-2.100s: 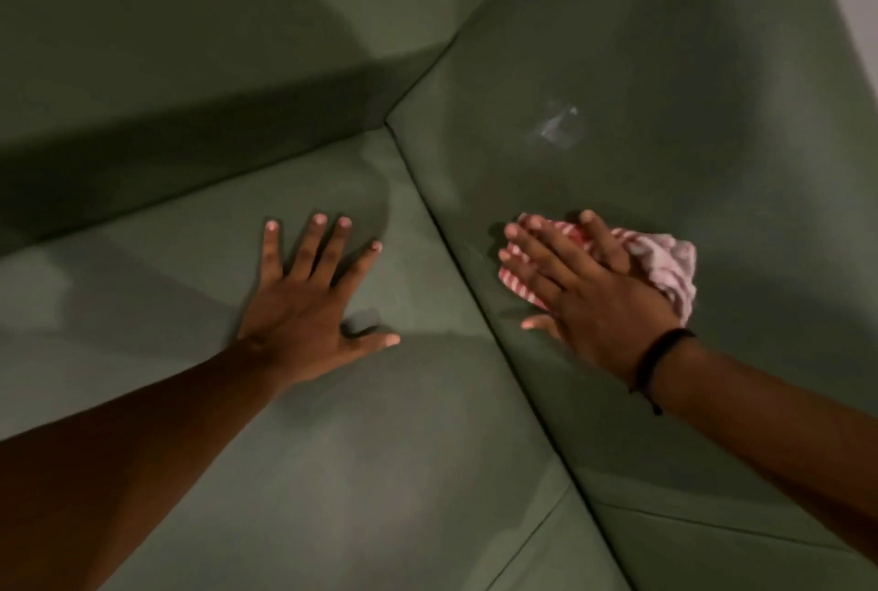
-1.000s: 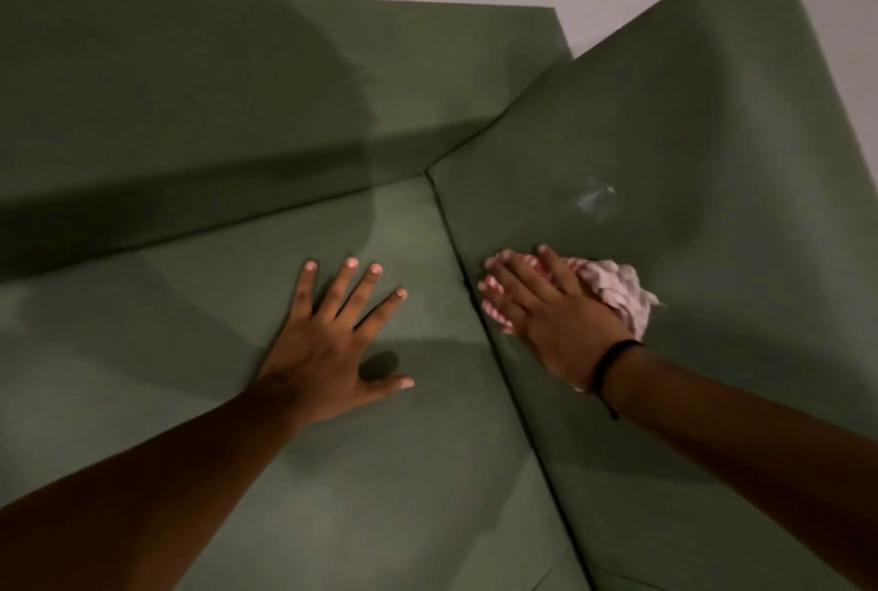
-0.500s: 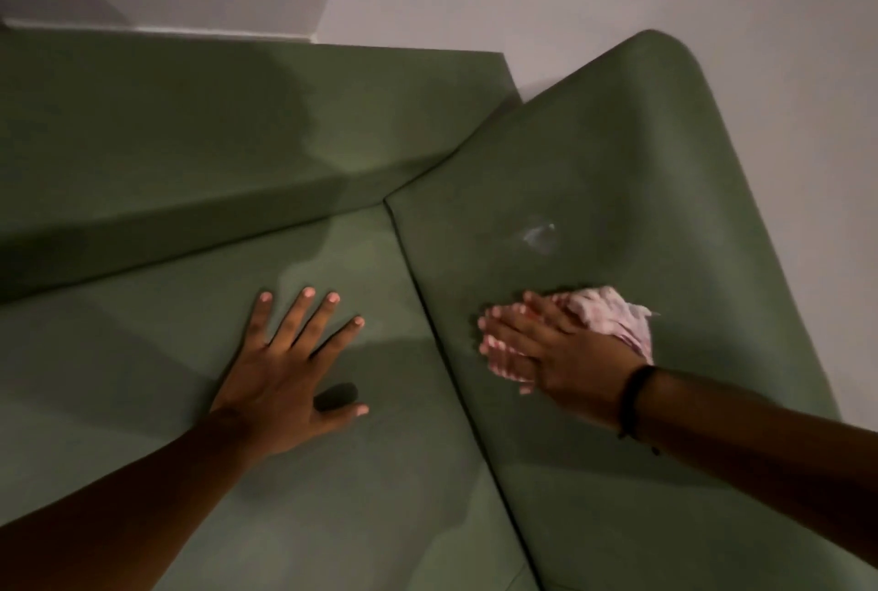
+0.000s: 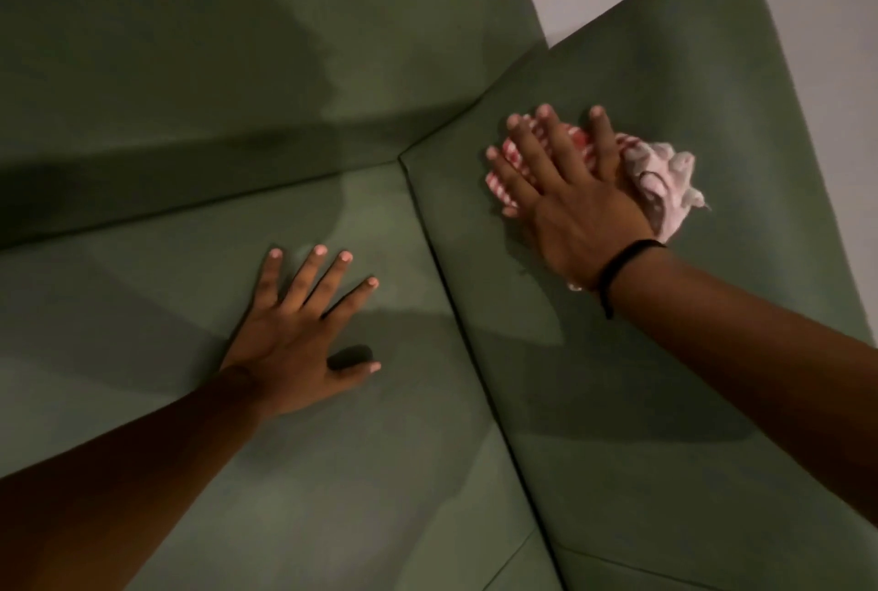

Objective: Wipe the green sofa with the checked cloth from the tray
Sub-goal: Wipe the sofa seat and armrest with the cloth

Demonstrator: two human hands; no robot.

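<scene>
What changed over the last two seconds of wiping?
The right hand slid the checked cloth up the side panel of the sofa, over the pale mark seen earlier, which no longer shows. The left hand stayed flat on the seat cushion.

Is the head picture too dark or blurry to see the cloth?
Head view: dim but usable, the checked cloth visible under the right hand; head view: broad soft shadows cross the green sofa, backrest and seat, with a small dark one by the thumb of the left hand; head view: slightly soft, no glare.
</scene>
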